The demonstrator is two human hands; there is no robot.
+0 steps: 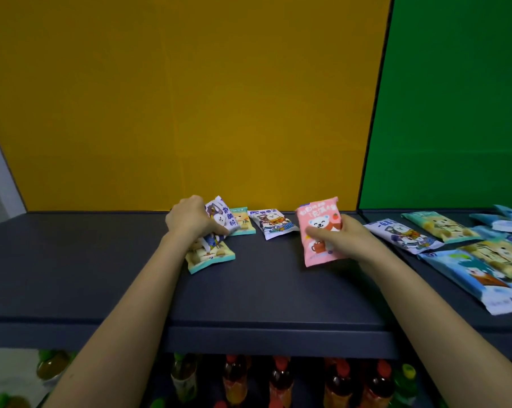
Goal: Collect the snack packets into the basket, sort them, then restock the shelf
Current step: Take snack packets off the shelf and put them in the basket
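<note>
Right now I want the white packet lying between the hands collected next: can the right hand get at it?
Probably not yet: the white packet lies close beside the right hand with nothing between, but that hand already grips the pink packet.

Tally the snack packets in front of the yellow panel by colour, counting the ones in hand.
Teal packets: 2
White packets: 2, one gripped by the left hand
Pink packet: 1, held in the right hand
Total: 5
</note>
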